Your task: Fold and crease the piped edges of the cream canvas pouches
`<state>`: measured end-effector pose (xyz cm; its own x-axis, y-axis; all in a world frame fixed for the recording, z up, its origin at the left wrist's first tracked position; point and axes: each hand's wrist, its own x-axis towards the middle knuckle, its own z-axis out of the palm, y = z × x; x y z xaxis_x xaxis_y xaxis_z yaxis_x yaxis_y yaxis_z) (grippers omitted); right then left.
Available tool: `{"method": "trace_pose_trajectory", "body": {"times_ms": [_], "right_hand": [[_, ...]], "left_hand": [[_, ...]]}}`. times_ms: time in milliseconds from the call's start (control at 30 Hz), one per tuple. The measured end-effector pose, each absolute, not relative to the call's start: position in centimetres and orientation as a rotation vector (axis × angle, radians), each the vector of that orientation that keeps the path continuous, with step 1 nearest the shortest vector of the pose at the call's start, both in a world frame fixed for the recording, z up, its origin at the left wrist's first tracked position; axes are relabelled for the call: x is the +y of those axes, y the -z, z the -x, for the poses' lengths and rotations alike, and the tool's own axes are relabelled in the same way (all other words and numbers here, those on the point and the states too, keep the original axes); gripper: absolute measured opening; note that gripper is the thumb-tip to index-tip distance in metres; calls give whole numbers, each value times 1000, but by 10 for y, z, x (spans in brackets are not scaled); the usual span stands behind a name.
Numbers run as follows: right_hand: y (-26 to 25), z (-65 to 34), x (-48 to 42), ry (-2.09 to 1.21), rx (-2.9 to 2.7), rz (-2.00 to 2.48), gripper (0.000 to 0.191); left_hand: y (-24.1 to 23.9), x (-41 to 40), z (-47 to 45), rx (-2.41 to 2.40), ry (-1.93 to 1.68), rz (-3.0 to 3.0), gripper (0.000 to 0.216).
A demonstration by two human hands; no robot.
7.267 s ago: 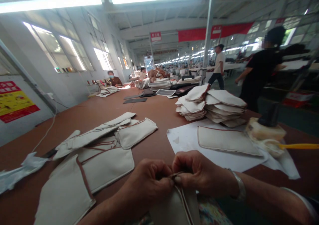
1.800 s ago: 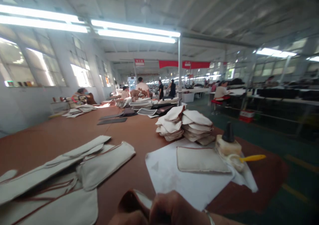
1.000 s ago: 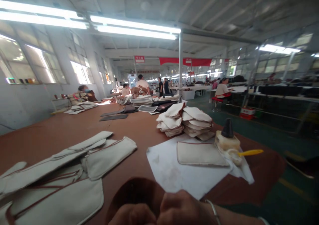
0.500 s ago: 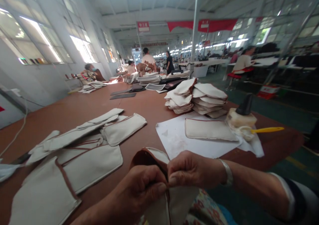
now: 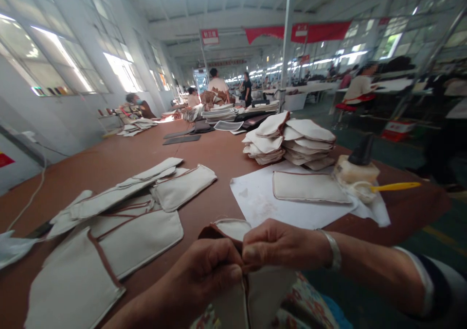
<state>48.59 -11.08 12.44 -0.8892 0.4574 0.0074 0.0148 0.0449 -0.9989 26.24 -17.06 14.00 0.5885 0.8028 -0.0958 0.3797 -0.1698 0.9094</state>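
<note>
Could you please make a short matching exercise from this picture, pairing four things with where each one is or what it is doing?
1. Right hand
2. Yellow handle
3. Lone cream panel
4. Red banner

A. Lying on white paper
B. Hanging in the background
C. Pinching a brown-edged piece
D. Right of the pale tub

Pairs: 1-C, 2-D, 3-A, 4-B

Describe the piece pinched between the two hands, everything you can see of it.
The piece looks like soft, cream-coloured cloth, with a brown surface showing at its far end beside a pale rounded flap. A narrow brown-edged seam or gap runs down its near part between two pale panels. The left hand and right hand pinch it side by side, hiding its middle. Its near part lies before flower-patterned cloth; the picture's lower edge cuts it off.
</note>
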Motion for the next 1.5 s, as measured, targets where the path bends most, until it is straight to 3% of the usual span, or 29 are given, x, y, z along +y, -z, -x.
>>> {"method": "trace_pose_trajectory", "body": {"times_ms": [100, 367, 600, 667, 767, 1000, 1367, 1500], "right_hand": [[-123, -480, -113, -1807, -2097, 399, 46], [-111, -487, -109, -2075, -1901, 499, 47], [-104, -491, -105, -2066, -1926, 538, 45], [-103, -490, -105, -2085, -1909, 551, 46], [-102, -488, -106, -2110, -1825, 578, 46], [-97, -483, -112, -2112, -1652, 708, 42], [-77, -477, -117, -2283, -1303, 725, 42], [-74, -477, -117, -2264, -1339, 759, 37]], "left_hand": [[-143, -171, -266, 1041, -472, -1750, 39], [-130, -167, -248, 1002, -569, -1361, 63], [-132, -163, -252, 1034, -521, -1207, 19], [-135, -164, -256, 1055, -513, -1213, 15], [-137, -169, -262, 1130, -553, -1389, 19], [-128, -176, -264, 1096, -948, -2471, 20], [-115, -186, -263, 1188, -437, -3107, 14], [-112, -185, -268, 1208, -527, -3069, 16]]}}
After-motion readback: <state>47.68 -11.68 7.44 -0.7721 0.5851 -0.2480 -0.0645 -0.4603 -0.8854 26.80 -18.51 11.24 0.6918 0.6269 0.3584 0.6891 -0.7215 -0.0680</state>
